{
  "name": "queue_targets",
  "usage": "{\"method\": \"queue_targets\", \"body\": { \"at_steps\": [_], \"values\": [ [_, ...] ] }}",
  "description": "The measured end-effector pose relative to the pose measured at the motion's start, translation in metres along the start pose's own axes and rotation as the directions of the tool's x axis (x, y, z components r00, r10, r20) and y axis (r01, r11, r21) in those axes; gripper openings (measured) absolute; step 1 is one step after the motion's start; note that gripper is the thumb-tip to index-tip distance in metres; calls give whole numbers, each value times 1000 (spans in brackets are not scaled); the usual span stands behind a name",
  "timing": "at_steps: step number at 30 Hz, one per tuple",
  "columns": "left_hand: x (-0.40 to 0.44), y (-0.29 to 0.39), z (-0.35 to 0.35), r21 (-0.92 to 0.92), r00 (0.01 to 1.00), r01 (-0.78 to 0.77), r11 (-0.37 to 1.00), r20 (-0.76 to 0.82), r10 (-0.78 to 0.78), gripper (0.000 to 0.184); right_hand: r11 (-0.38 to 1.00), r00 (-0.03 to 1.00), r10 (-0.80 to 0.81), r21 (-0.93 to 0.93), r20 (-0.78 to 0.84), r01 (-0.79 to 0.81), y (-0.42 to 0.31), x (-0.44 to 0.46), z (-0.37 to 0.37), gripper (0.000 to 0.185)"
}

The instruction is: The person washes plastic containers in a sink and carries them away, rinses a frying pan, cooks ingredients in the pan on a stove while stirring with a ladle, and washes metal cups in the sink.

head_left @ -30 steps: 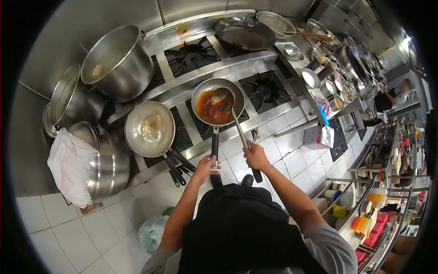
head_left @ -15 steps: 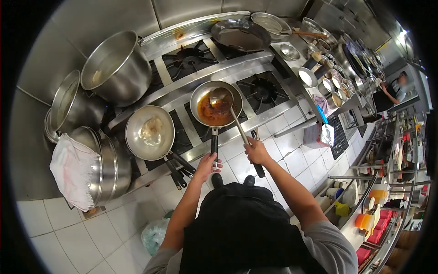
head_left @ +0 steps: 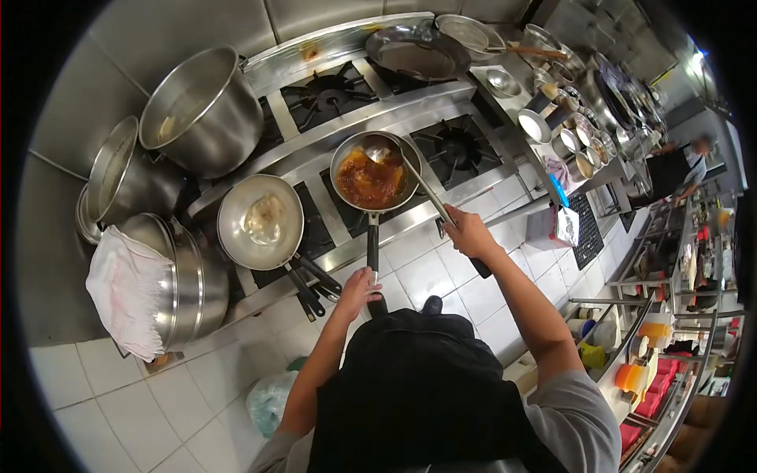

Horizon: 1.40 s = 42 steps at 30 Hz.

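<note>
The right hand (head_left: 471,234) grips a ladle (head_left: 424,184), likely stirring sauce (head_left: 367,187) ahead, and the left hand (head_left: 358,294) holds the pan handle (head_left: 373,246), needed steady.

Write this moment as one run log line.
right hand: holds ladle, bowl inside pan; left hand: at pan handle; pan: on stove, sauce inside

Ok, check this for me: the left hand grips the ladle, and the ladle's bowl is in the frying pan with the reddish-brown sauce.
Wrong hand: the head view shows the right hand gripping the ladle. The ladle's bowl is indeed in the frying pan with the reddish-brown sauce.
</note>
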State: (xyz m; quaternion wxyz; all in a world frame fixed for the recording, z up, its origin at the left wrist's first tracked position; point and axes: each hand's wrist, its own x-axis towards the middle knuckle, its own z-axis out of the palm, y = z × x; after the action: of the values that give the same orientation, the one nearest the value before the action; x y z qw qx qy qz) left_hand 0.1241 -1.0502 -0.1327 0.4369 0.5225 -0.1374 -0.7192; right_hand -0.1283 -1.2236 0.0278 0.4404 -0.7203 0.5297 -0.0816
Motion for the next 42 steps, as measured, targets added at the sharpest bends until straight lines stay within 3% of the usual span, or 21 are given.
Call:
{"method": "queue_targets", "body": {
  "at_steps": [2, 4, 6, 8, 10, 15, 18, 22, 24, 30, 33, 36, 42],
  "values": [
    [12, 11, 12, -26, 1000, -28, 999, 4, 28, 46, 954, 953, -236, -232, -188, 191, 11, 2, 11, 43],
    [22, 21, 17, 7, 1000, -23, 1000, -7, 23, 43, 976, 977, -163, -168, -134, 140, 12, 2, 14, 41],
    [31, 30, 16, 24, 1000, -17, 1000, -22, 18, 42, 967, 981, 190, 165, 43, -195, -6, -8, 16, 38],
    [36, 26, 20, 47, 1000, -3, 999, -28, 4, 41, 961, 987, 150, 228, 55, -158, -5, 4, 25, 32],
    [40, 26, 13, 56, 999, 4, 998, -41, -2, 39, 984, 992, 125, 126, 5, -125, -4, 15, 30, 27],
    [34, 23, 16, 47, 1000, -11, 999, 2, 11, 38, 984, 990, 137, 108, 30, -139, -13, -3, 27, 26],
    [25, 28, 13, -47, 999, -39, 998, -2, 39, 42, 994, 998, 60, 93, 30, -62, -8, 11, 35, 28],
    [6, 24, 2, 34, 999, -35, 999, -11, 36, 52, 993, 996, 92, 75, -8, -91, -3, -1, 38, 29],
    [6, 10, -7, 2, 999, -28, 1000, -44, 28, 49, 961, 991, 121, 244, 58, -132, -1, -6, 45, 28],
    [-7, 0, -17, 63, 999, 6, 998, -46, -3, 46, 979, 989, 140, 151, -39, -133, -2, -9, 54, 36],
    [-5, -5, -13, 110, 1000, 3, 994, -24, -1, 47, 955, 986, 160, 247, 40, -165, -9, -13, 55, 39],
    [-5, -3, -14, 140, 1000, -19, 990, 20, 17, 46, 976, 993, 118, 186, -10, -114, -7, 0, 57, 37],
    [-16, -14, -21, 165, 999, 22, 986, -28, -17, 50, 956, 983, 174, 232, 49, -181, 2, -13, 57, 35]
  ]
}}
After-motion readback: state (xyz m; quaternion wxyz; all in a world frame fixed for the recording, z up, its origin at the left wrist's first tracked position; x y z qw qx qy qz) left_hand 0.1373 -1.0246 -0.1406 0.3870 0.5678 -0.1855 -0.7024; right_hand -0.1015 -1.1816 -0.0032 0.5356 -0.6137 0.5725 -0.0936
